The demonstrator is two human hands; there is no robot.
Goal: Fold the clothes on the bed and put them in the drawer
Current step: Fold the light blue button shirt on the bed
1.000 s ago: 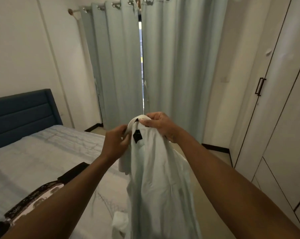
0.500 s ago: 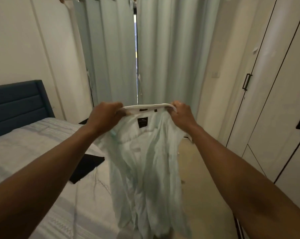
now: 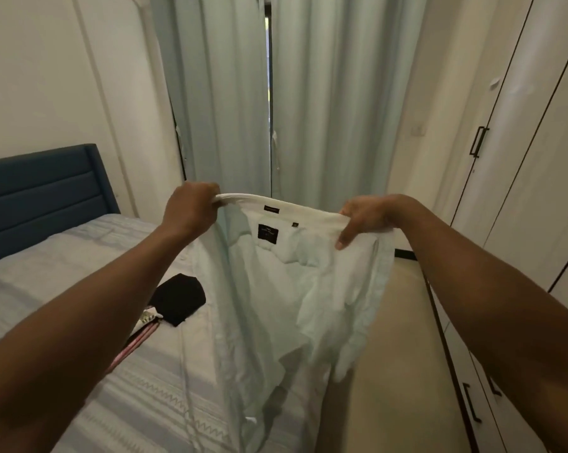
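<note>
Pale white cotton button-up shirt hangs in the air before you, over the bed's edge, its collar stretched level between your hands. Your left hand is clenched round one collar end and your right hand pinches the other, likely so the cloth drops straight and shows its shape for folding. Beyond, on the striped grey bed, lie a black folded garment and a pink patterned one, apparently waiting. Farthest, pale green curtains hang almost closed.
</note>
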